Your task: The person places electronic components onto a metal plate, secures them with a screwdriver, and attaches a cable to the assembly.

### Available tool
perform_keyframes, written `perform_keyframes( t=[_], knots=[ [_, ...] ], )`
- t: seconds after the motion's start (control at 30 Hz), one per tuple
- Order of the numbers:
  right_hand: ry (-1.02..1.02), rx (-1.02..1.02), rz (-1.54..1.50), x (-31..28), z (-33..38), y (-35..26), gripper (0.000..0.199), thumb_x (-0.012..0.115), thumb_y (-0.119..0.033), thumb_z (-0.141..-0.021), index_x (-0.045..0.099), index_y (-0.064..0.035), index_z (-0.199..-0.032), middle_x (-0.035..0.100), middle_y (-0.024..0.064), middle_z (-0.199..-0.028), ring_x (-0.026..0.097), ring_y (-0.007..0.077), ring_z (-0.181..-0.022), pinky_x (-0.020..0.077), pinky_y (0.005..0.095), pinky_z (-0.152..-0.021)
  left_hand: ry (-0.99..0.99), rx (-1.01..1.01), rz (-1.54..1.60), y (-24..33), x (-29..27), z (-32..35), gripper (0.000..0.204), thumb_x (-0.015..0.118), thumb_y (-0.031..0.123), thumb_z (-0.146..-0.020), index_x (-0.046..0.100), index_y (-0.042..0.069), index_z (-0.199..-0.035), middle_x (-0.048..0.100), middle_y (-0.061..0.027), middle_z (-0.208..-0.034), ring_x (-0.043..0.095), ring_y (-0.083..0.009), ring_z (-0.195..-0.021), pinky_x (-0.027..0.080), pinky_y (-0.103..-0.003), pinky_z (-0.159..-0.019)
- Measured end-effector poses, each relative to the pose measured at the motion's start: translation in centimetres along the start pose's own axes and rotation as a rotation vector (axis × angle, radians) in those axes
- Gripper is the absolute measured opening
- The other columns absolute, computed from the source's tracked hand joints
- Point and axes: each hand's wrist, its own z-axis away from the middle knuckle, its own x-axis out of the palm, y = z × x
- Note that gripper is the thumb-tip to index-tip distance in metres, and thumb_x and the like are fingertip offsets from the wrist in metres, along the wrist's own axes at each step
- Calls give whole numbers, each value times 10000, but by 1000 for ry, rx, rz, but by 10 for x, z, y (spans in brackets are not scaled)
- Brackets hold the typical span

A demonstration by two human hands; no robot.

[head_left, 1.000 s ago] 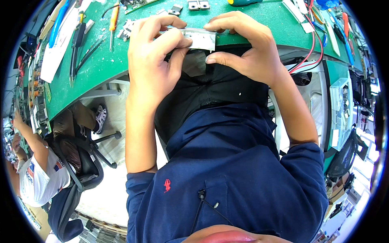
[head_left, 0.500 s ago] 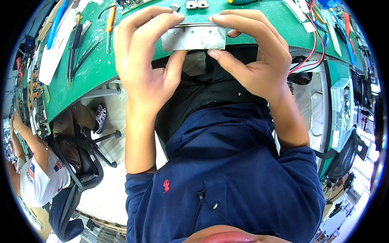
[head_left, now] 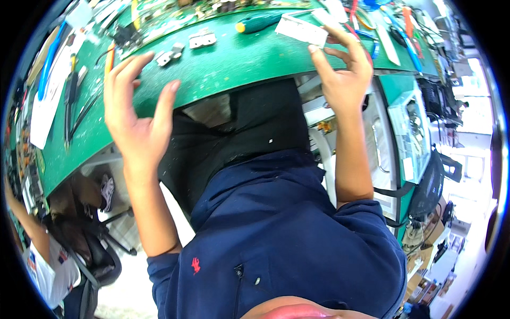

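Over the green counter (head_left: 234,69), head view: the right hand (head_left: 346,77) pinches the pale plate (head_left: 300,30) by one end — off-centre, so it could tip onto the screwdriver (head_left: 258,23); the left hand (head_left: 135,119) is empty, fingers apart.

The person wears a navy blue shirt (head_left: 297,228) with short sleeves, the left sleeve (head_left: 162,266) and right sleeve (head_left: 366,212) ending near the elbows. A small red embroidered motif (head_left: 195,266) marks the left chest; to its right are a dark cord (head_left: 237,290) and a small pale button (head_left: 257,280). The trousers (head_left: 271,114) are black, with a tiny white speck (head_left: 270,141). The left hand (head_left: 139,130) and right hand (head_left: 346,82) are bare.
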Motion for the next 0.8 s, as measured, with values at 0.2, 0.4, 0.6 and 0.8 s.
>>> perform_keyframes(
  t=[0.2,0.4,0.6,0.8],
  knots=[
    [41,85,150,-9,4,39,329,799,-70,-805,737,-51,-1127,742,112,-1121,713,244,-1009,581,353,-851,-71,12,-56,7,3,-3,392,838,122,-814,697,44,-1171,670,-146,-1168,628,-336,-1092,485,-420,-959],
    [15,88,197,-12,1,49,288,796,-61,-800,739,-43,-1081,731,140,-1152,701,295,-1052,551,369,-917,-131,-4,-111,5,1,-1,358,822,131,-852,698,42,-1176,679,-123,-1196,631,-284,-1113,491,-370,-919],
    [-75,7,241,-17,-1,45,297,815,-136,-825,738,-22,-1089,725,160,-1159,684,322,-1091,529,391,-967,-140,0,-108,7,1,0,346,813,110,-855,694,27,-1169,676,-136,-1182,638,-307,-1120,486,-395,-992],
    [-47,71,170,-17,-3,37,294,815,-140,-832,743,-24,-1092,729,160,-1145,692,323,-1079,533,389,-950,-154,-2,-120,8,1,-1,344,810,107,-855,693,23,-1168,672,-147,-1183,641,-324,-1122,484,-401,-998]
  ],
)
